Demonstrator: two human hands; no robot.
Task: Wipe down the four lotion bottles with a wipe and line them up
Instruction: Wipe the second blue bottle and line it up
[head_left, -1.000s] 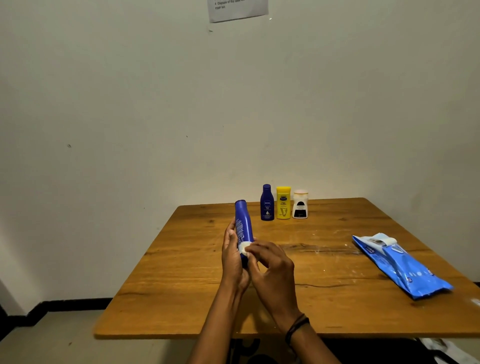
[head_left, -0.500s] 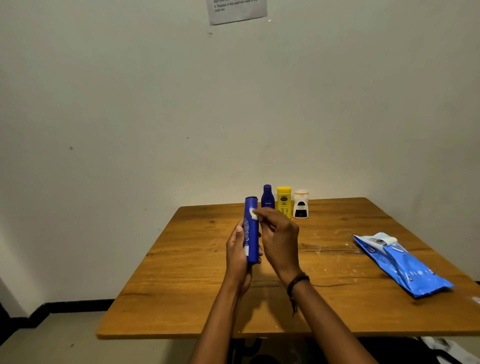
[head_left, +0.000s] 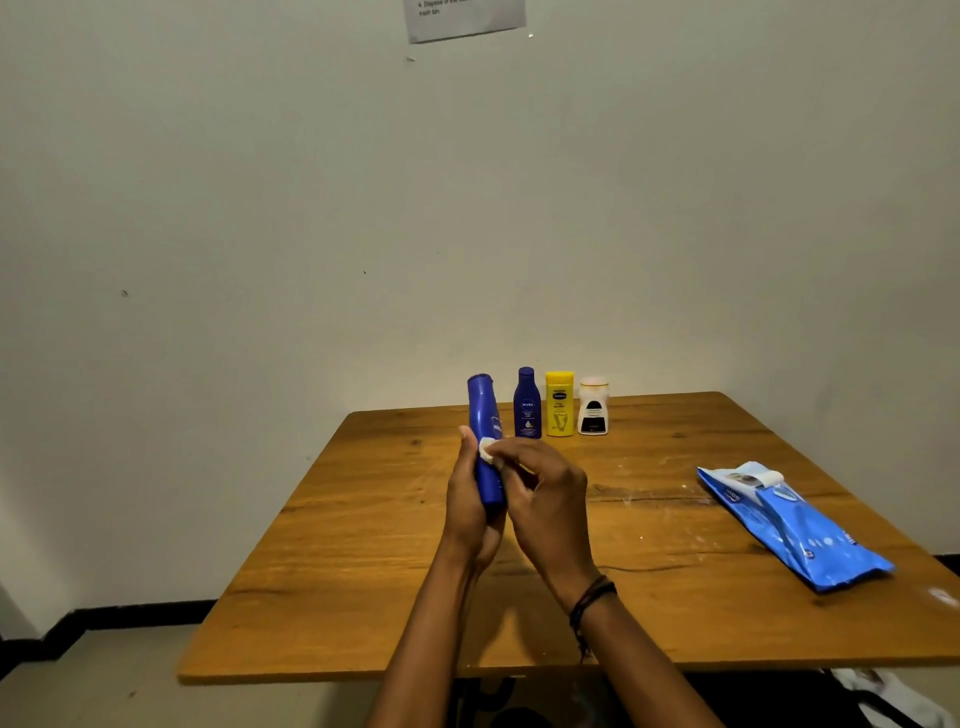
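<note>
Tall blue lotion bottle (head_left: 484, 415) is held above the middle of the worktop (head_left: 675, 597), in front of the person. Its cap is uppermost and leans slightly to the left. The left hand (head_left: 470, 501) grips the bottle's lower half from the left side, with the thumb lying up along the bottle's edge. The right hand (head_left: 545, 499) pinches a small, bunched white wipe (head_left: 487, 450) in its fingertips and presses it against the front of the bottle, about halfway up. A dark band (head_left: 592, 597) circles the right wrist.

Half a second ago the wipe sat near the top of the bottle, just under the cap. It is now lower, at mid-body, and the right hand has dropped with it. The bottle also stood straighter then, and now a little of its white label lettering shows above the wipe.

Three other bottles stand upright in a close row at the far edge of the worktop, by the wall, in the same places as before: a short blue bottle (head_left: 527, 405), a yellow bottle (head_left: 559, 404) and a white bottle (head_left: 593, 410) with a dark label. The held bottle appears just left of this row.

A blue pack of wipes (head_left: 789, 525) lies flat on the right side of the worktop, unmoved. A paper notice (head_left: 462, 15) hangs high on the wall.
</note>
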